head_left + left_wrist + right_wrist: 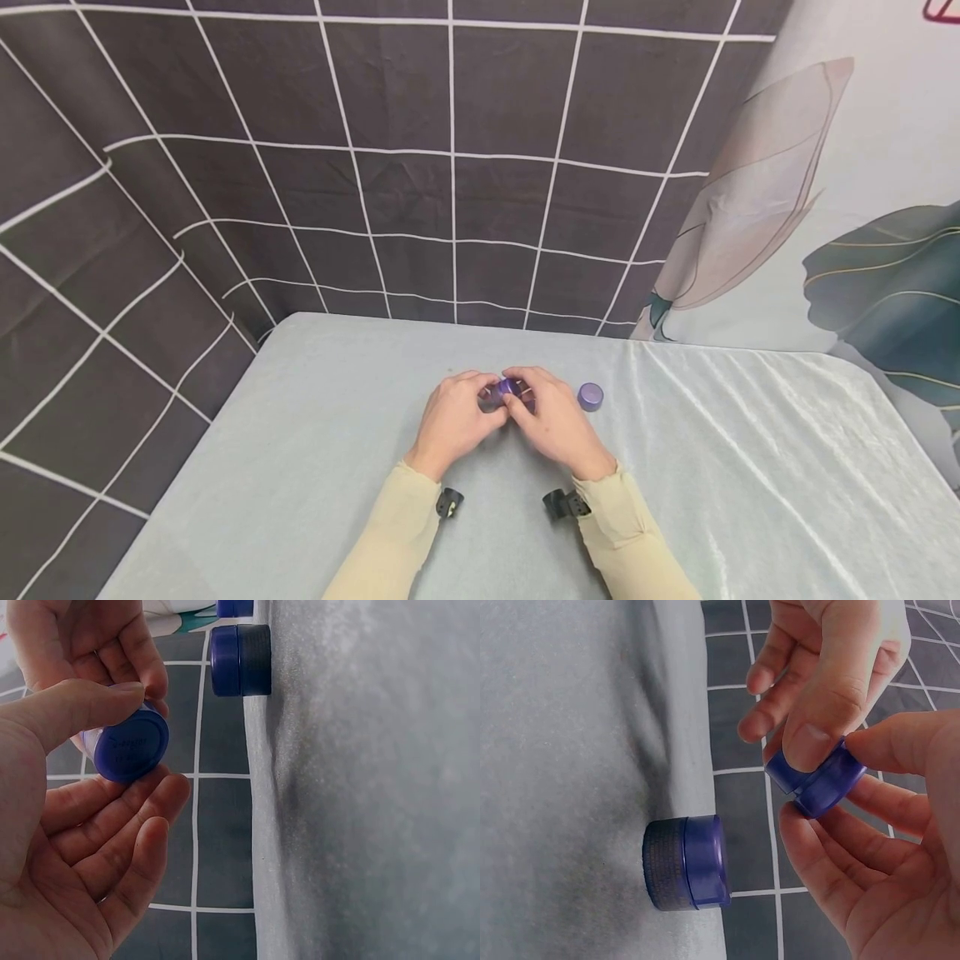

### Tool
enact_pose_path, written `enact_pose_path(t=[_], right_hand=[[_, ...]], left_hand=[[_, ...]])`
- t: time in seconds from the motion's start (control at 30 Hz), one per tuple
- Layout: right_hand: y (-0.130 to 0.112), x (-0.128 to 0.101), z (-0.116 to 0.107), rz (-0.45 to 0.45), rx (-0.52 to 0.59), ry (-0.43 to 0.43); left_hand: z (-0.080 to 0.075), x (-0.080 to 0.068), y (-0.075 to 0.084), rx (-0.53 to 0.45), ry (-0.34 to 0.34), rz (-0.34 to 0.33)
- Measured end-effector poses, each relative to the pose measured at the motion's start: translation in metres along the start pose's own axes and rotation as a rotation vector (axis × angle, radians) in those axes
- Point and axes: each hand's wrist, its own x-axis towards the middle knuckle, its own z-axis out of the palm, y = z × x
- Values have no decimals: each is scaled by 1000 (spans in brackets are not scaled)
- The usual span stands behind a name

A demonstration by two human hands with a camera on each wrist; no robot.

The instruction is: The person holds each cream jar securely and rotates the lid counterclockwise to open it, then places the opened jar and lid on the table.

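Both hands were on one small purple container (508, 387), held up in front of the torso above the tabletop (300, 467). Left hand (459, 415) pinched one end, thumb on top, other fingers loosely bent below. Right hand (553, 419) gripped the wider end between thumb and fingertips. Piece was tilted; left wrist view showed its round end face with raised marks, too blurred to read. Couldn't tell if the two parts were fully seated.

Second purple container (590, 397) stood upright on the tabletop, just right of the right hand. Left wrist view caught two standing units, one cut off at the frame edge.

Surroundings: pale grey cloth over the tabletop, dark grid-pattern curtain (401, 196) behind, leaf-print curtain (885, 150) to the right. Beige sleeves (393, 533), black wrist cameras (448, 503).
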Motion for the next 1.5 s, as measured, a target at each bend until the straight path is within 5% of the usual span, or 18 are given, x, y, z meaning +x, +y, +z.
enact_pose_path(t=[1.5], right_hand=[[1,2,-4,-48,2,-8]], left_hand=[[-1,1,-5,-8,-8,-21]])
